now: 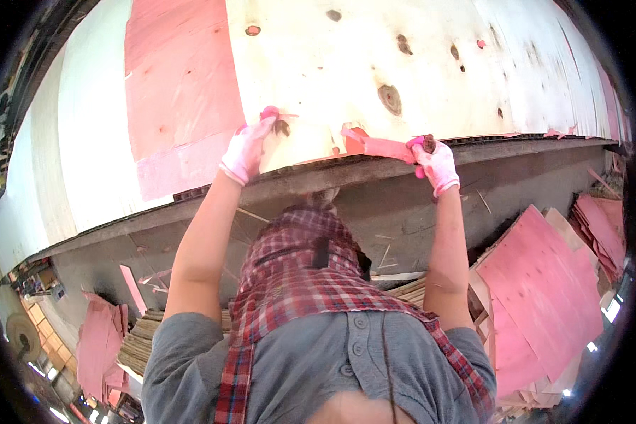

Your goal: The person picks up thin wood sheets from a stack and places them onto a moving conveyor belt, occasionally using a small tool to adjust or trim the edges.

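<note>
Pale wood veneer (318,85) with dark knots lies across the work surface in front of me. My left hand (246,152), in a white glove with pink fingertips, rests on the veneer beside a dark knot. Its fingers are closed, and a thin sliver shows at their tips; what they hold I cannot make out. My right hand (438,166), gloved alike, is at the near edge, gripping one end of a pink veneer strip (389,149). The strip's other end reaches left over the pale sheet, by a reddish patch. A small brown lump shows at the right fingers.
A pink veneer sheet (180,92) lies left of the pale one. Below the surface's near edge (495,150) is the grey floor (473,205) with scattered slivers. Stacked pink sheets (544,304) stand at right, more pink sheets (99,346) at left. A checked apron (297,261) covers my front.
</note>
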{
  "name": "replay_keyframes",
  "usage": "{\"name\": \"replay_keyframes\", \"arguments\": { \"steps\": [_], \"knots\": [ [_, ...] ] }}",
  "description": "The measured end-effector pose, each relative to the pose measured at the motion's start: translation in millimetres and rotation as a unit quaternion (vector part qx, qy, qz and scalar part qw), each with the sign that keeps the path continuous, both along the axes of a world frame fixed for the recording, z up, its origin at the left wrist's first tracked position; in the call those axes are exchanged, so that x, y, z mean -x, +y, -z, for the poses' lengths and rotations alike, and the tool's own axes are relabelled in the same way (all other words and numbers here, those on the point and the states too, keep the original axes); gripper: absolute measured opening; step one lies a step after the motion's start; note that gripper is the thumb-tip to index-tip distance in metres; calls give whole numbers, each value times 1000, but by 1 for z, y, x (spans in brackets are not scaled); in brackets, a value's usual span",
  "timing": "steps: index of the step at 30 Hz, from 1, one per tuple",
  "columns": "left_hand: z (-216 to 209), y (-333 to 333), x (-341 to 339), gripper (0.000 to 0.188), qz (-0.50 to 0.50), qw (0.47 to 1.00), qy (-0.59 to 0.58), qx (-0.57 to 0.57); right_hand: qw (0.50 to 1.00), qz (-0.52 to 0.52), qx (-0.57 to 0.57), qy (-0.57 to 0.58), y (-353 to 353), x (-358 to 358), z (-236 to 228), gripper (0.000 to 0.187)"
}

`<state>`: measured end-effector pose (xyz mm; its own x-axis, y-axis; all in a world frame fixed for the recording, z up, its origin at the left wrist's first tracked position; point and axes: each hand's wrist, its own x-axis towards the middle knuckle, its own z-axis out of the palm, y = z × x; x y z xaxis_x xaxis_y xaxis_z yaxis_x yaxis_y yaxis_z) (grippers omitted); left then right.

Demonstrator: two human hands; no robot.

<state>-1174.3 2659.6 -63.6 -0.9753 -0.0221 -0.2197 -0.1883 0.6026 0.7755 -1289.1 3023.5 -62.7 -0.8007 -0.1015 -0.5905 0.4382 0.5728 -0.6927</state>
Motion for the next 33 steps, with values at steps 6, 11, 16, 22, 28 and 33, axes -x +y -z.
{"name": "replay_keyframes", "arguments": {
  "steps": [6,11,16,22,28,33],
  "knots": [
    [40,-10,-6,36,-37,997,-11,-67,946,-178,-264,55,-38,6,-20,32],
    [57,-14,-2,32,-19,999,-3,-36,857,-286,-396,162,-70,-9,-20,30],
    [33,-15,-1,32,-24,994,-82,-62,834,-326,-443,40,-78,-6,-41,31],
    [47,-17,-1,42,-148,906,-170,-359,973,-111,-201,30,-102,-14,7,41],
    [33,-28,-18,64,-154,985,36,-71,953,-157,-255,46,-96,-10,81,30],
    [54,-1,-9,66,163,966,157,122,837,-377,-341,200,-113,-8,83,32]
  ]
}}
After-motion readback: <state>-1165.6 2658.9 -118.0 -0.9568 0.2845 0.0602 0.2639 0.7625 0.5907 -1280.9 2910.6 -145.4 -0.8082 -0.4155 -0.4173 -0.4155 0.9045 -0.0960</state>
